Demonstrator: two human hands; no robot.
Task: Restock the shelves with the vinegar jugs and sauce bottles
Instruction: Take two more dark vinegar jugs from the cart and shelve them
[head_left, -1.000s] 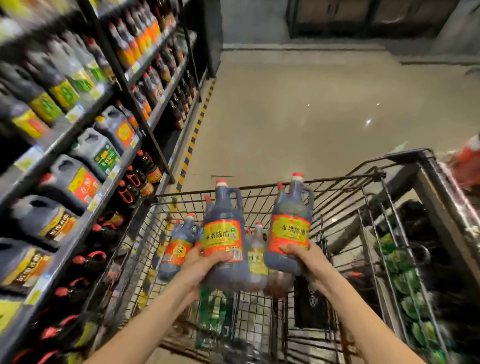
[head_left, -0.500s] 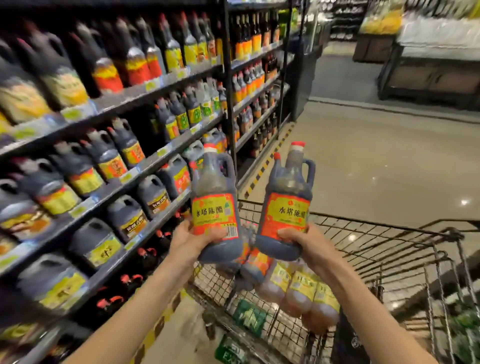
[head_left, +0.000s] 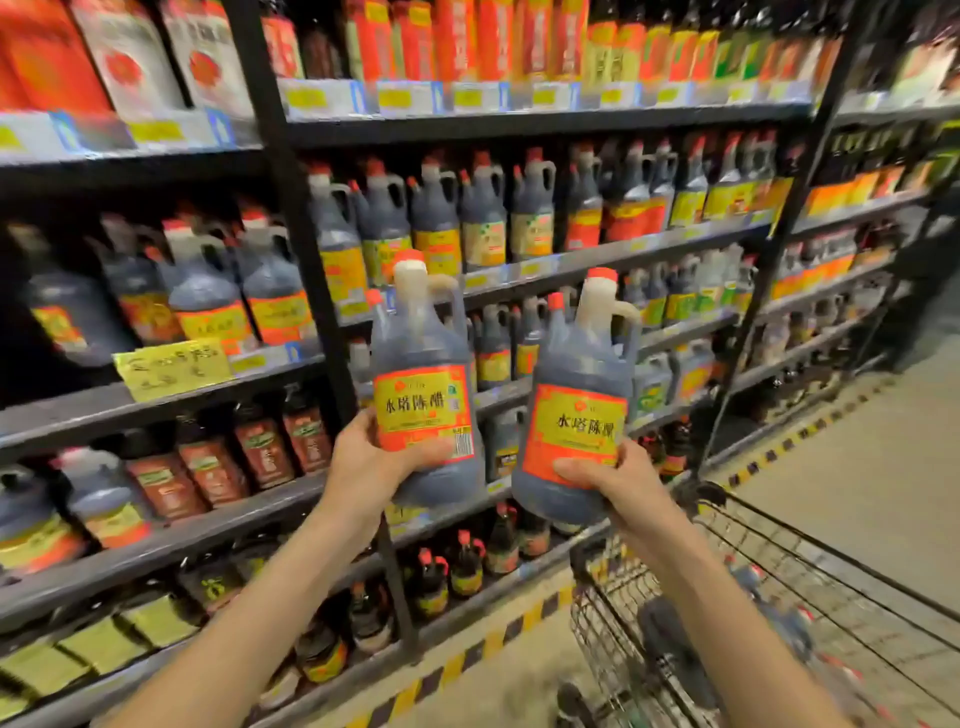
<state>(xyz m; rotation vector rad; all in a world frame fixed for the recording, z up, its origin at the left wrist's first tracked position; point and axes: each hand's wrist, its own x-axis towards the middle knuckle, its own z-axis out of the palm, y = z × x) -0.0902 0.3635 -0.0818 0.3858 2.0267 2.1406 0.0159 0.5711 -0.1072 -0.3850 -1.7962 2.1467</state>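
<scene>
Held 2 jugs upright, labels out, to match shelf (head_left: 597, 262) rows: L hand (head_left: 366, 462) & R hand (head_left: 613, 480) fingers wrapped round L jug (head_left: 423, 384), R jug (head_left: 576, 410) low.

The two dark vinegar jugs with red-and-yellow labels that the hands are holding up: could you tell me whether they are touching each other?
Apart. The head view shows shelf bottles through a clear gap between the left jug and the right jug.
</scene>
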